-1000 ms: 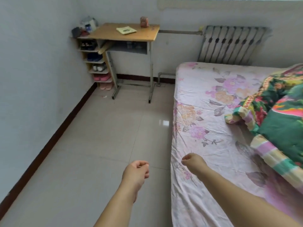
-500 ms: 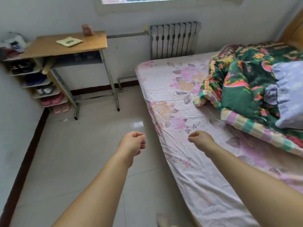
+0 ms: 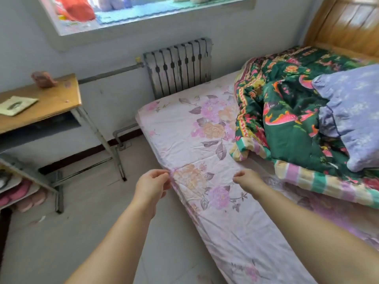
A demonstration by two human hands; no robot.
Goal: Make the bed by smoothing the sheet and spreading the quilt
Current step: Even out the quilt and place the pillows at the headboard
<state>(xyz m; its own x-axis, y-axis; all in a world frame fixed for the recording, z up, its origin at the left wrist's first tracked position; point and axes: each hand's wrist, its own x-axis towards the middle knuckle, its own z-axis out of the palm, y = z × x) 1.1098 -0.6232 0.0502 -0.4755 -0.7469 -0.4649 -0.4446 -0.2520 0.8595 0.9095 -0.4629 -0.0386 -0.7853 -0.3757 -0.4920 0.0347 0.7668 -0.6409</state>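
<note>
My left grip point(image 3: 152, 184) pinches the sheet point(image 3: 184, 136) at the bed's near edge; my right grip point(image 3: 247, 179), fingers curled, rests on the sheet just beside it, whether pinching cloth I cannot tell. The quilt point(image 3: 287, 128) lies bunched beyond the right grip, apart from both, a pillow point(image 3: 352, 111) on it.

We find no text, label, brand or number that we can read; the pale booklet point(image 3: 17, 105) on the wooden desk point(image 3: 51, 105) carries a dark oval mark on its cover, too blurred for us to tell whether it holds any letters, and the bright items on the window ledge point(image 3: 143, 13) show us only smeared colour
</note>
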